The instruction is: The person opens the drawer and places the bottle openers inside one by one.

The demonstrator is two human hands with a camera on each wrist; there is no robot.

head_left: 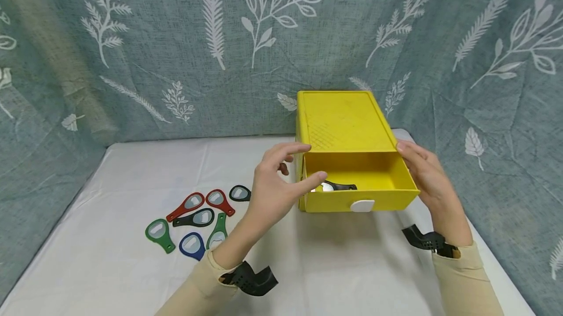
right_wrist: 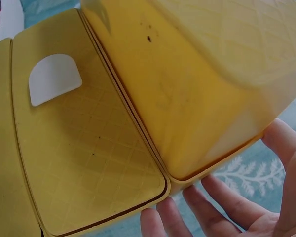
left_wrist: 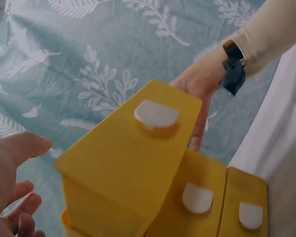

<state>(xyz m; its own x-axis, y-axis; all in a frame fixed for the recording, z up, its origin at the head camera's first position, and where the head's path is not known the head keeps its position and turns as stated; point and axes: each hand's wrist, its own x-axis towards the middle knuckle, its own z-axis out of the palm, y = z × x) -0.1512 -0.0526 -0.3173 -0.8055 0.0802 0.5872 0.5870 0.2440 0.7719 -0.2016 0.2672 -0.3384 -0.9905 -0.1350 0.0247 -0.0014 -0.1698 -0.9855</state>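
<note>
A yellow drawer cabinet (head_left: 343,115) stands at the back right of the table with its top drawer (head_left: 325,202) pulled out. Inside that drawer lies a bottle opener with a black handle (head_left: 343,186), partly hidden by the drawer front. My left hand (head_left: 274,184) hovers at the drawer's left side, thumb and index finger spread apart, holding nothing; the left wrist view shows it apart from the drawer front (left_wrist: 113,153). My right hand (head_left: 428,174) rests against the cabinet's right side, its thumb near the top corner. In the right wrist view its fingers (right_wrist: 232,197) touch the side wall.
To the left on the white cloth (head_left: 132,174) lie several bottle openers: red (head_left: 221,201), black (head_left: 195,218), green (head_left: 159,234) and blue (head_left: 192,245). Lower drawers with white handles (left_wrist: 197,198) sit closed. A patterned curtain (head_left: 176,52) hangs behind.
</note>
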